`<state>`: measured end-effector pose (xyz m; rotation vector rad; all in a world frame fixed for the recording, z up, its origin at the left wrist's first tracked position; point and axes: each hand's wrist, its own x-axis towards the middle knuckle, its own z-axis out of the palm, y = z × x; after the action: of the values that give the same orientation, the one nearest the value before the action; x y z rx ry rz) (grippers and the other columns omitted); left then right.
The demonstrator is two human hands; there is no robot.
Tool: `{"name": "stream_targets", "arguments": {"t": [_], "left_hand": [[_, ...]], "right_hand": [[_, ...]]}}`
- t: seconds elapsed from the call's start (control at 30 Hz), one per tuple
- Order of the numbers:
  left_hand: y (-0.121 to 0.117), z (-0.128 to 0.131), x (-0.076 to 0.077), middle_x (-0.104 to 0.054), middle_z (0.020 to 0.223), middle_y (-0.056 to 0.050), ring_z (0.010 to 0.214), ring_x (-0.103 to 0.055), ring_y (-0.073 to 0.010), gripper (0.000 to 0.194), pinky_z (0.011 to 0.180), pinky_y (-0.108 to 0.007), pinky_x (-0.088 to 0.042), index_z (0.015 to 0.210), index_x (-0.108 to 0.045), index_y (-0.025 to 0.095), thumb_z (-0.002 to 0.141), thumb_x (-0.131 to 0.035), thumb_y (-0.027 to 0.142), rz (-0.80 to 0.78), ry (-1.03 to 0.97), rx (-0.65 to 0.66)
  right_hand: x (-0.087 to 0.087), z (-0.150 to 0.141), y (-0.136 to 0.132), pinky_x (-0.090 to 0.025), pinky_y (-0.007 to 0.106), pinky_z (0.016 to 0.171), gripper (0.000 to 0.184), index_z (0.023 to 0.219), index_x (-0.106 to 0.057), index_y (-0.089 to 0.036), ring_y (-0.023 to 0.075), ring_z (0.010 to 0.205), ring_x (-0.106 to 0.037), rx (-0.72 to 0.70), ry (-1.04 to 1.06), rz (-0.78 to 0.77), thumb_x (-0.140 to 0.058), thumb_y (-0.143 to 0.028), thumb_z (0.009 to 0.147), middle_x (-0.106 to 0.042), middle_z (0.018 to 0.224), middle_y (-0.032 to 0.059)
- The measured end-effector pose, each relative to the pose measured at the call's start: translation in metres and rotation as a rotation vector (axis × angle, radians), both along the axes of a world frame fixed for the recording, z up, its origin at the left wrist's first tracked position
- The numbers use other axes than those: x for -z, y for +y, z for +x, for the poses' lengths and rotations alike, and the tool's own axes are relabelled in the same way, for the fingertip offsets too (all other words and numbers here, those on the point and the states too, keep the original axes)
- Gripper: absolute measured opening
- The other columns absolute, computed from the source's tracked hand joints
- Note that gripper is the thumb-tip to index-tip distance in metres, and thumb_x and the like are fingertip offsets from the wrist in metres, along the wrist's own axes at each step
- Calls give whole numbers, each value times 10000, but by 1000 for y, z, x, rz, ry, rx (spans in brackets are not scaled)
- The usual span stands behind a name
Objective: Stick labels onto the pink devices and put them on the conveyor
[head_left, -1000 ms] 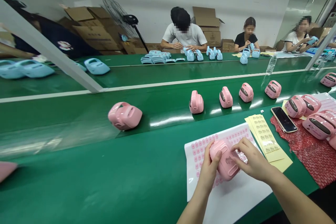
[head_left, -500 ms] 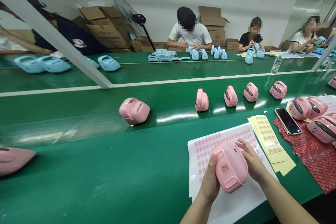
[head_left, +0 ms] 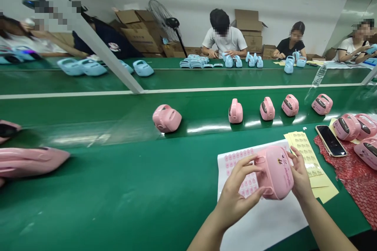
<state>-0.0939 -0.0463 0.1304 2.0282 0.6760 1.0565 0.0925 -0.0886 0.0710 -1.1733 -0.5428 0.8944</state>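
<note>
Pink case (head_left: 279, 174): tilted between both hands, printed face upward, above the white sticker sheet (head_left: 262, 225) near the tabletop's (head_left: 132, 200) near edge.
Left hand (head_left: 238, 192): thumb and fingers spread wide, gripping the handle side.
Right hand (head_left: 301, 176): curled against the opposite side, fingers partly hidden.
Yellow sheets (head_left: 309, 157): just right of the sticker sheet.
Phone (head_left: 331, 141): partly on red bubble wrap (head_left: 350, 180), further right.
Other pink cases (head_left: 267, 109): spaced along the shiny green strip (head_left: 203, 115) beyond the tabletop's far edge.
</note>
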Motion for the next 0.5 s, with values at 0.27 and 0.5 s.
{"name": "stream_targets", "arguments": {"t": [0.27, 0.5], "left_hand": [[5, 3, -11, -620, 1018, -86, 964, -583, -233, 93, 816, -361, -473, 803, -622, 239, 734, -574, 200, 31, 101, -60], [5, 1, -15, -631, 989, -78, 933, -594, -228, 111, 785, -342, -484, 788, -632, 241, 722, -566, 182, 57, 110, -51]], "right_hand": [[1, 4, -6, -464, 416, 856, 637, 1223, -351, -288, 261, 1123, -501, -12, -100, -13, -647, -463, 687, -480, 1202, 101], [1, 6, -6, -476, 387, 837, 627, 1233, -345, -291, 243, 1100, -514, 1, -158, -9, -630, -468, 703, -490, 1170, 90]]}}
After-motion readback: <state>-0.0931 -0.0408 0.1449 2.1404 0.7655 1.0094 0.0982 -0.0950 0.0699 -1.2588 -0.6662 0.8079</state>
